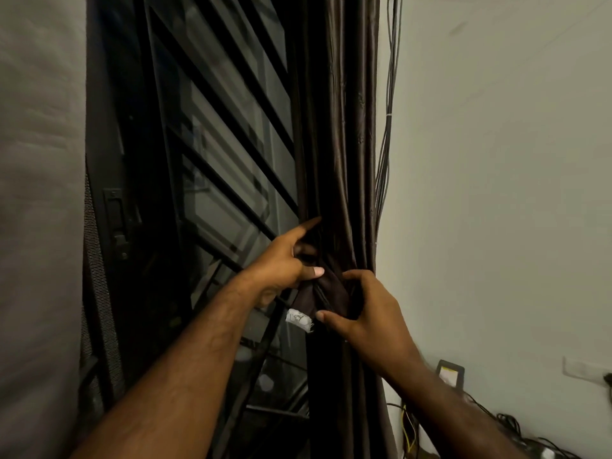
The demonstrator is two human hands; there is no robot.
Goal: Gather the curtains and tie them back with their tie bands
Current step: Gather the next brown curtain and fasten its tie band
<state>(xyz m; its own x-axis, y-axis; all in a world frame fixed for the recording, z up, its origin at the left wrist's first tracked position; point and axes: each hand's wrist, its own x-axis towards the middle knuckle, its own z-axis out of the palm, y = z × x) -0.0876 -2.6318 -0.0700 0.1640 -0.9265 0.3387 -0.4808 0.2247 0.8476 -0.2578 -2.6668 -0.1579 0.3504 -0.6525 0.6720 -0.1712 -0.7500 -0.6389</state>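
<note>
Here, left hand and right hand pinching tie band, curtain bunched.

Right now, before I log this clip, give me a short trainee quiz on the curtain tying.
1. True or false: the left hand and right hand both hold the tie band around the gathered curtain.
2. Whose index finger is stretched out? A) left hand B) right hand
3. Fill in: a white ____ shows on the fabric end under the left hand.
Key: 1 true; 2 A; 3 tag.
</note>
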